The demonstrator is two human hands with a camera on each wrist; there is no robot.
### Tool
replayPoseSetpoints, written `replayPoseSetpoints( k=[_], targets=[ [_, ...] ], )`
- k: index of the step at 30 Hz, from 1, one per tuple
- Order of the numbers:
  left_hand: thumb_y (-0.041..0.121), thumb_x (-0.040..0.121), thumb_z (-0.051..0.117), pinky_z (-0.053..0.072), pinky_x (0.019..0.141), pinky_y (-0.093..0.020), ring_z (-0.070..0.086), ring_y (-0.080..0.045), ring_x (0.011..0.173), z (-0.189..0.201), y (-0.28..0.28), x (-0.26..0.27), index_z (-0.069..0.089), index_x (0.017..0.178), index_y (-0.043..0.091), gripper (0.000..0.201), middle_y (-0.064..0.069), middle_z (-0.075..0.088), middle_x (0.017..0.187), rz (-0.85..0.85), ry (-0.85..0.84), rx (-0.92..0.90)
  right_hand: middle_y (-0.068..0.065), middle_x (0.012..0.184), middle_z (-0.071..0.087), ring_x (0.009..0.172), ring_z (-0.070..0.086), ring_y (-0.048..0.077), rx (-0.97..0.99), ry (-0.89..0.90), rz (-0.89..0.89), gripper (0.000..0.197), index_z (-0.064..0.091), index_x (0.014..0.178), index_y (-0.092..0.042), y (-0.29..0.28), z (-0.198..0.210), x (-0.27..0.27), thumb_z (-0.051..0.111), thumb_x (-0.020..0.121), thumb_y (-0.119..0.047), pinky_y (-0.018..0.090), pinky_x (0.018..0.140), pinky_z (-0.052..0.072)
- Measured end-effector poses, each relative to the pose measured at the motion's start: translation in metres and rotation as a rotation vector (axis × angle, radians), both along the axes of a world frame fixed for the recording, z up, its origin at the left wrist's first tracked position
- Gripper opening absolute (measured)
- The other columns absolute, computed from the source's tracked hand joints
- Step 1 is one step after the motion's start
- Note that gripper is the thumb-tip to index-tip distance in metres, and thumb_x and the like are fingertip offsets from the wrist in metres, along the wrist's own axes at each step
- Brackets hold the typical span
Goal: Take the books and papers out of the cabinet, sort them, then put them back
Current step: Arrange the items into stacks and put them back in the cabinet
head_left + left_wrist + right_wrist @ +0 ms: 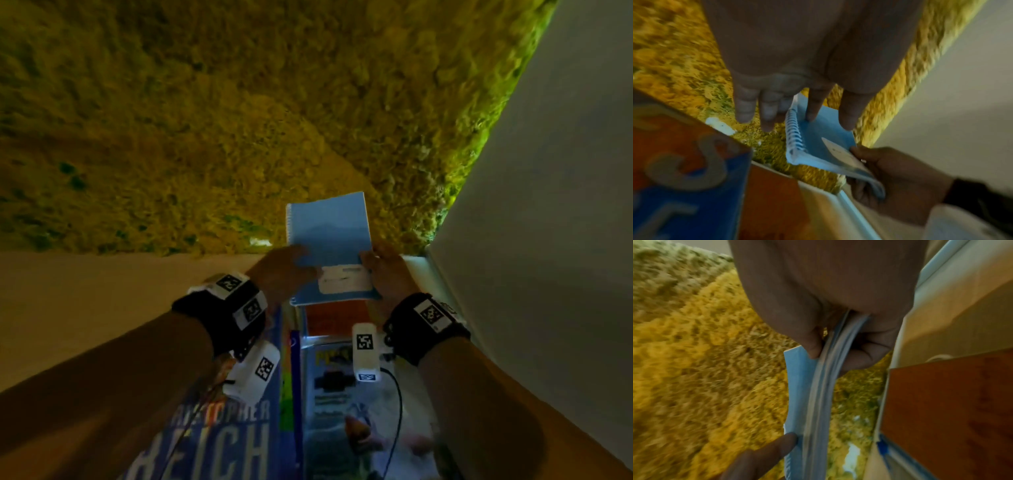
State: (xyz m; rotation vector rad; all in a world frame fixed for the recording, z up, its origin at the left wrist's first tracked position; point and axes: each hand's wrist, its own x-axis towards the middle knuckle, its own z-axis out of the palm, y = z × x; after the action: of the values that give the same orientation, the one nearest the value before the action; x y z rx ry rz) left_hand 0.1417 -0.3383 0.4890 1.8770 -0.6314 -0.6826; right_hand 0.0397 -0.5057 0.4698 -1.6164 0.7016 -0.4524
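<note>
A blue spiral-bound notebook (pixel 329 233) with a white label is held over the yellow carpet, spiral on its left side. My right hand (pixel 387 270) pinches its right edge, thumb on the cover and fingers underneath, bending the pages (pixel 818 394). My left hand (pixel 284 270) rests straight fingers on the cover near the spiral (pixel 795 134); in the left wrist view the notebook (pixel 818 142) lies under my left hand (pixel 809 113) while my right hand (pixel 890 170) grips its corner. Below my wrists lie a blue book (pixel 233 442), an orange book (pixel 335 318) and a magazine (pixel 342 411).
Shaggy yellow-green carpet (pixel 205 120) fills the upper view. A pale panel (pixel 548 205) rises on the right, and a pale flat surface (pixel 85 301) runs along the left. A thin black cable (pixel 399 404) trails across the magazine.
</note>
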Motion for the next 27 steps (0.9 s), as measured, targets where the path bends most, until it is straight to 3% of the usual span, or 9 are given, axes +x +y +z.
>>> replayPoseSetpoints(
  k=[2, 4, 7, 12, 16, 18, 21, 24, 27],
  targets=[
    [0.036, 0.095, 0.064, 0.048, 0.098, -0.036, 0.057, -0.026, 0.118, -0.013, -0.020, -0.003, 0.044, 0.147, 0.012, 0.061, -0.010, 0.050, 0.147, -0.152, -0.239, 0.402, 0.011, 0.114, 0.069, 0.085, 0.065, 0.021, -0.040, 0.063, 0.009, 0.022, 0.064, 0.118, -0.018, -0.025, -0.021, 0.002, 0.049, 0.102, -0.013, 0.034, 0.068, 0.052],
    [0.048, 0.096, 0.058, 0.046, 0.100, -0.037, 0.054, -0.027, 0.124, -0.017, -0.035, -0.006, 0.053, 0.140, 0.015, 0.054, -0.009, 0.052, 0.144, -0.271, -0.342, 0.582, 0.010, 0.112, 0.065, 0.086, 0.062, 0.021, -0.114, 0.161, 0.056, 0.025, 0.063, 0.121, -0.012, -0.043, -0.043, 0.006, 0.047, 0.103, -0.013, 0.033, 0.072, 0.050],
    [0.045, 0.101, 0.051, 0.043, 0.089, -0.031, 0.055, -0.029, 0.122, -0.019, -0.049, -0.009, 0.060, 0.130, 0.014, 0.044, -0.010, 0.056, 0.135, -0.328, -0.262, 0.625, 0.011, 0.119, 0.062, 0.102, 0.063, 0.032, -0.156, 0.374, 0.157, 0.035, 0.061, 0.128, -0.005, -0.059, -0.083, 0.011, 0.053, 0.099, -0.022, 0.047, 0.090, 0.054],
    [0.044, 0.104, 0.044, 0.038, 0.088, -0.032, 0.055, -0.034, 0.114, -0.025, -0.051, -0.012, 0.066, 0.119, 0.005, 0.047, -0.025, 0.057, 0.125, -0.279, -0.252, 0.651, 0.013, 0.150, 0.038, 0.133, 0.045, 0.040, -0.438, 0.639, 0.205, 0.073, 0.035, 0.154, -0.027, -0.064, -0.122, 0.020, 0.065, 0.088, -0.042, 0.049, 0.109, 0.044],
    [0.036, 0.104, 0.046, 0.045, 0.098, -0.034, 0.058, -0.030, 0.120, -0.021, -0.042, -0.020, 0.065, 0.126, 0.009, 0.040, -0.015, 0.063, 0.126, -0.195, -0.232, 0.578, 0.007, 0.165, 0.019, 0.147, 0.030, 0.039, -0.658, 0.765, 0.509, 0.069, 0.037, 0.150, -0.045, -0.043, -0.128, 0.020, 0.062, 0.086, -0.057, 0.057, 0.115, 0.035],
    [0.033, 0.101, 0.051, 0.049, 0.097, -0.035, 0.062, -0.030, 0.116, -0.015, -0.029, -0.023, 0.066, 0.123, 0.006, 0.038, -0.014, 0.067, 0.124, -0.150, -0.247, 0.511, 0.003, 0.168, 0.009, 0.154, 0.015, 0.036, -0.667, 0.829, 0.496, 0.065, 0.033, 0.153, -0.045, -0.037, -0.129, 0.017, 0.055, 0.093, -0.058, 0.061, 0.118, 0.025],
    [0.029, 0.098, 0.057, 0.053, 0.095, -0.041, 0.067, -0.028, 0.105, -0.012, 0.013, -0.015, 0.069, 0.118, 0.004, 0.035, -0.013, 0.072, 0.113, -0.120, -0.178, 0.245, 0.009, 0.157, 0.037, 0.147, 0.033, 0.034, -0.673, 0.530, 0.384, 0.062, 0.051, 0.144, -0.027, -0.015, -0.102, 0.019, 0.040, 0.098, -0.067, 0.054, 0.113, 0.034],
    [0.012, 0.099, 0.058, 0.053, 0.075, -0.033, 0.066, -0.017, 0.077, -0.015, 0.074, -0.009, 0.067, 0.115, -0.004, 0.024, -0.007, 0.071, 0.090, 0.006, 0.050, -0.057, 0.005, 0.126, 0.065, 0.117, 0.061, 0.026, -0.464, 0.134, 0.376, 0.013, 0.068, 0.111, -0.028, 0.036, -0.057, 0.033, 0.062, 0.100, -0.032, 0.043, 0.095, 0.048],
    [-0.006, 0.099, 0.051, 0.050, 0.057, -0.015, 0.062, -0.003, 0.060, -0.015, 0.144, -0.005, 0.062, 0.115, -0.012, 0.020, 0.005, 0.070, 0.071, 0.193, 0.096, -0.100, -0.006, 0.100, 0.075, 0.097, 0.069, 0.017, -0.393, -0.097, 0.525, 0.014, 0.072, 0.094, -0.031, 0.110, -0.014, 0.048, 0.066, 0.088, -0.042, 0.042, 0.090, 0.053]
  ],
)
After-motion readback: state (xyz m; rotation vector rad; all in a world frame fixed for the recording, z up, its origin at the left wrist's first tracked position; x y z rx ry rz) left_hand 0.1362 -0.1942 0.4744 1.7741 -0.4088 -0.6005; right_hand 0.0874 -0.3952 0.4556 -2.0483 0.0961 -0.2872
